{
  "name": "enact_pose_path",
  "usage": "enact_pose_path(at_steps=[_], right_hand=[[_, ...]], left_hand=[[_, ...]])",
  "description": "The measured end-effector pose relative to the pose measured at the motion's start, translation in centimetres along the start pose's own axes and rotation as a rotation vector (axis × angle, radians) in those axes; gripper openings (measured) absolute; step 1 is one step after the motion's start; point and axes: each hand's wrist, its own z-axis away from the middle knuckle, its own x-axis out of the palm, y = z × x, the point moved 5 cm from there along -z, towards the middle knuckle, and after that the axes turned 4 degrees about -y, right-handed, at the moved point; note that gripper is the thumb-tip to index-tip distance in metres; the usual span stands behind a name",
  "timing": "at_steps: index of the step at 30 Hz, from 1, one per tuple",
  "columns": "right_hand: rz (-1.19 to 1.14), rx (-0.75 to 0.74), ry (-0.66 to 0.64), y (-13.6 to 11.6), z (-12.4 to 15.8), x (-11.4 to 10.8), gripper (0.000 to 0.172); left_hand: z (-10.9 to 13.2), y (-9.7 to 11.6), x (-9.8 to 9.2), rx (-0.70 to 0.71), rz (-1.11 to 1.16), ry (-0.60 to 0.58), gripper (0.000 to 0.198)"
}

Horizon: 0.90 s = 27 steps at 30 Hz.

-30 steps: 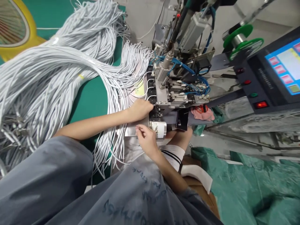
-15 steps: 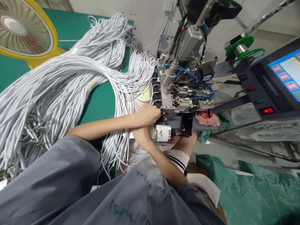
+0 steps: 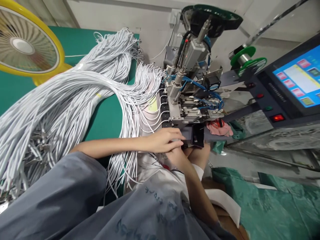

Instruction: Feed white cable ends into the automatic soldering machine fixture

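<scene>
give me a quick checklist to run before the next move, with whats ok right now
1. Hands apart: not ok; the bare left hand overlaps the bare right hand.
2. Both hands empty: cannot tell; the right fingertips are hidden.
3. Thin white cables fully seated at the row of small black blocks: cannot tell; too small.
4. Flat black rectangular phone clear of the left hand: ok; a gap shows.
5. Panel lit: ok; the wide blue screen and rectangular red switch glow.
</scene>
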Motion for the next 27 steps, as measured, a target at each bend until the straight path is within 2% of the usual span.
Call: enact_pose_path(at_steps=[3, 6, 8, 11, 14, 17, 19, 22, 27], right_hand=[[-0.024, 0.116, 0.064, 1.3, 1.5, -3.3, 0.022], [-0.126, 0.215, 0.225, 1.9, 2.6, -5.7, 0.022], [-0.260, 0.201, 0.348, 1.6, 2.9, -6.4, 0.025], [-0.467, 0.137, 0.483, 0.8, 2.9, -6.3, 0.023], [-0.543, 0.104, 0.556, 0.3, 2.8, -5.7, 0.014], [-0.493, 0.024, 0.616, 0.1, 2.8, -5.5, 0.009], [-0.451, -0.018, 0.606, -0.1, 2.8, -5.3, 0.005], [-0.384, -0.008, 0.582, -0.4, 2.8, -5.2, 0.008], [-0.247, 0.029, 0.613, -1.0, 3.1, -5.4, 0.014]], left_hand=[[-0.3, -1.8, 0.4, -0.091, 0.117, 0.010, 0.038], [-0.5, -3.5, 0.9, -0.200, 0.229, 0.011, 0.044], [-0.6, -3.9, 1.0, -0.211, 0.261, 0.020, 0.038], [-0.6, -3.3, 0.9, -0.165, 0.267, 0.013, 0.022], [-0.6, -2.4, 0.8, -0.149, 0.269, 0.001, 0.021], [-0.4, -1.6, 0.4, -0.099, 0.313, 0.068, 0.021], [-0.3, -1.2, 0.2, -0.063, 0.361, 0.115, 0.021], [-0.3, -1.0, 0.1, -0.057, 0.378, 0.120, 0.023], [-0.2, -1.0, -0.3, -0.007, 0.229, 0.189, 0.015]])
